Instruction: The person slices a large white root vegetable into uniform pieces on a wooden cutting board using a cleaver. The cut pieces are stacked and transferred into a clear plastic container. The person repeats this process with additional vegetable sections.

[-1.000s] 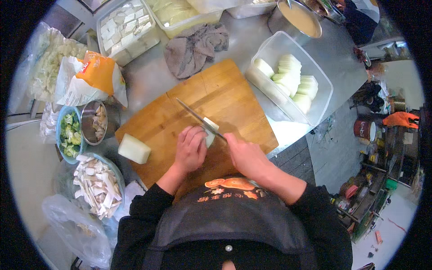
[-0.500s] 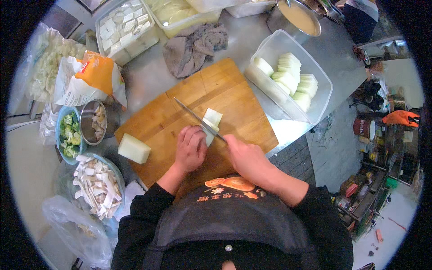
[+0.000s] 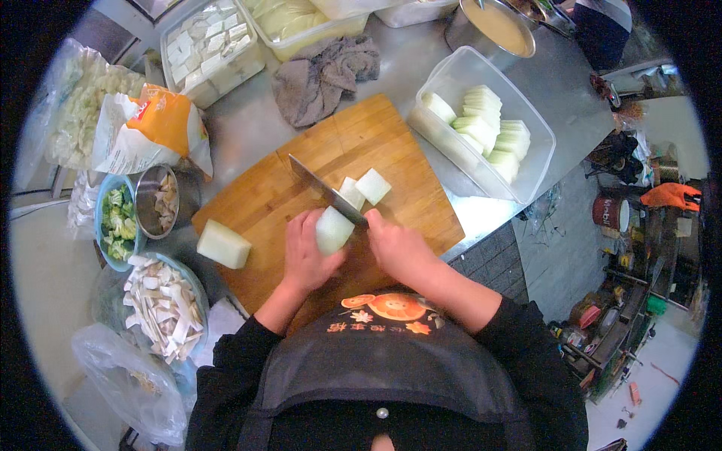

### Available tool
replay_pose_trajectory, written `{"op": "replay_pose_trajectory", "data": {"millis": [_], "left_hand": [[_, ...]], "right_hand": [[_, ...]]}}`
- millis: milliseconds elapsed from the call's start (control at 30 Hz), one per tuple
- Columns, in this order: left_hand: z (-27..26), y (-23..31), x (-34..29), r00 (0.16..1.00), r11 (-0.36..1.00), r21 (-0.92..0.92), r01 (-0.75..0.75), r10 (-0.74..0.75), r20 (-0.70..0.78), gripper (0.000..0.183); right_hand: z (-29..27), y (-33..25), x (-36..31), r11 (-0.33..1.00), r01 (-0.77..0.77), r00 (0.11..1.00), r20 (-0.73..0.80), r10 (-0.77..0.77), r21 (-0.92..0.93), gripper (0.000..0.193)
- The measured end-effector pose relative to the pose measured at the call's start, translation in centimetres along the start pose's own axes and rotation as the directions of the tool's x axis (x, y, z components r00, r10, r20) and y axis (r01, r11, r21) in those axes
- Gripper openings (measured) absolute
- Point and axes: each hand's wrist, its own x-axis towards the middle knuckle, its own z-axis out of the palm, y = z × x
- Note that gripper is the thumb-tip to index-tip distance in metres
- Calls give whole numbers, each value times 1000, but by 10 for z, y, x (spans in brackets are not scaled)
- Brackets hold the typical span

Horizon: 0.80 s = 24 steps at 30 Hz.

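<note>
On the wooden cutting board [image 3: 353, 131] my left hand [image 3: 304, 252] is closed around a pale green block of winter melon [image 3: 333, 231]. My right hand [image 3: 398, 244] grips the handle of a kitchen knife [image 3: 317, 182], whose broad blade is tilted and points to the far left. Just beyond the blade lie cut slices [image 3: 373, 186], one flat and others leaning beside it. Another thick melon block [image 3: 224, 244] rests at the board's left edge.
A clear plastic tub [image 3: 538, 139] at the right holds stacked melon slices. A grey cloth [image 3: 320, 79] lies behind the board. At the left are a bowl of broccoli [image 3: 118, 225], a metal bowl [image 3: 144, 218], and a bowl of white strips [image 3: 162, 308]. A pot [image 3: 496, 30] stands far right.
The knife has come away from the melon block, its blade now turned to show its side. My left hand has tipped the block up. Another slice lies loose beyond the blade.
</note>
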Motion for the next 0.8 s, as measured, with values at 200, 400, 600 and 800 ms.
{"op": "replay_pose_trajectory", "data": {"millis": [200,400,600,800], "left_hand": [[-17,1,15,966,973,-25,-230,232,113,67],[-18,-26,-6,837,839,56,-542,532,127,62],[-25,-5,-64,942,941,39,-337,336,22,63],[3,-4,-62,945,947,-23,-320,317,-81,55]], "right_hand": [[-2,3,-1,995,-70,997,20,69,69,23],[-7,7,-16,993,-61,997,48,56,102,23],[-5,7,-27,990,-86,996,42,82,109,24],[-6,3,-32,995,-35,998,47,30,95,25]]}}
